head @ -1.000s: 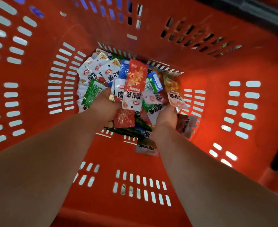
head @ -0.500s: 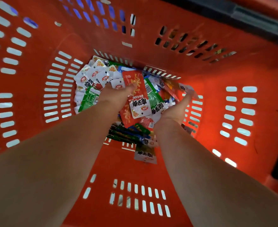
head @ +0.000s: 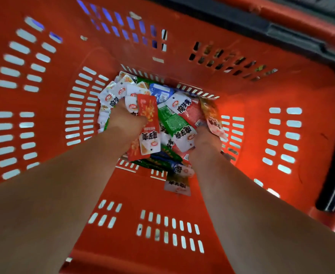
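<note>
Both my arms reach deep into an orange slotted shopping basket (head: 182,56). At its bottom lies a heap of small snack packets (head: 162,95) in white, red, green and blue. My left hand (head: 125,119) digs into the left side of the heap, its fingers buried among the packets, and a red and white packet (head: 148,123) stands up against it. My right hand (head: 206,143) grips a bunch of packets on the right, with an orange packet (head: 212,117) sticking up beside it. A loose white packet (head: 177,185) lies on the near wall.
The basket walls close in on every side. A black handle bar (head: 334,175) runs along the basket's right rim and across the top. The near wall (head: 143,194) between my forearms is bare orange plastic with slot holes.
Both hands have pushed deeper into the heap and gathered packets together. The red and white packet has shifted left against my left hand, and the orange packet now stands up by my right hand.
</note>
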`<state>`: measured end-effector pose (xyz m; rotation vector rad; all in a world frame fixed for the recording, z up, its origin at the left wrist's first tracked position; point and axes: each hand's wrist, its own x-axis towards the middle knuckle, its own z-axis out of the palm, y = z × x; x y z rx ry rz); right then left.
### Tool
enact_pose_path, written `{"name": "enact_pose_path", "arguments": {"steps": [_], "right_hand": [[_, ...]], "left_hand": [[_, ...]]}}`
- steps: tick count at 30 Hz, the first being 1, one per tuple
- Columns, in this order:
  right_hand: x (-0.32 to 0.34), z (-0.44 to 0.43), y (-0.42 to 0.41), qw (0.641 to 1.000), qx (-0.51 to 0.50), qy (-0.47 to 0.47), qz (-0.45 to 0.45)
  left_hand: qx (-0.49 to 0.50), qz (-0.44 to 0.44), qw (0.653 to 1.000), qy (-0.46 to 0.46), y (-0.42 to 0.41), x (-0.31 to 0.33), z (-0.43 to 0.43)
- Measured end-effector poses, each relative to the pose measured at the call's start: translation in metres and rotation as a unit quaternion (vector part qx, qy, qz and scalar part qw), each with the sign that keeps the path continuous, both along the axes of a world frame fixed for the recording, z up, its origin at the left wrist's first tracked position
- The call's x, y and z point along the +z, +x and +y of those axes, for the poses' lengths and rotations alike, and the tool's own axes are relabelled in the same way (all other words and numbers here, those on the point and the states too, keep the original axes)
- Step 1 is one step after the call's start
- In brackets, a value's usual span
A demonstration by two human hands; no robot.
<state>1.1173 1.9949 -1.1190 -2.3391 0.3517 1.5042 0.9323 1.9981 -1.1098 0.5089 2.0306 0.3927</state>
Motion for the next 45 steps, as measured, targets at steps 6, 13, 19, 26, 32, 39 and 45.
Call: {"name": "enact_pose_path", "arguments": {"steps": [6,13,19,26,32,39,45], "right_hand": [[0.031,-0.029,-0.041,0.983,0.115,-0.082,0.121],[0.044,-0.011,-0.02,0.837,0.513,0.124,-0.148],[-0.02,0.013,-0.036,0.912,0.392,-0.04,-0.111],[-0.04,0.01,-0.006,0.893,0.411,-0.036,-0.181],[-0.047,0.008,-0.021,0.884,0.427,0.041,-0.185],[-0.038,0.015,-0.025,0.81,0.561,0.039,-0.167],[-0.034,0.008,-0.042,0.847,0.507,0.128,-0.097]], "left_hand": [[0.059,0.027,0.998,0.019,-0.03,0.027,-0.019],[0.021,0.055,0.998,0.001,-0.033,0.022,-0.02],[0.026,-0.021,0.999,-0.009,-0.036,-0.003,-0.006],[-0.036,-0.052,0.998,-0.002,-0.022,-0.032,-0.001],[-0.043,-0.017,0.998,0.034,-0.014,-0.036,-0.005],[-0.036,-0.027,0.999,0.014,-0.011,-0.033,-0.006],[0.067,-0.11,0.991,0.029,-0.003,-0.023,-0.007]]}}
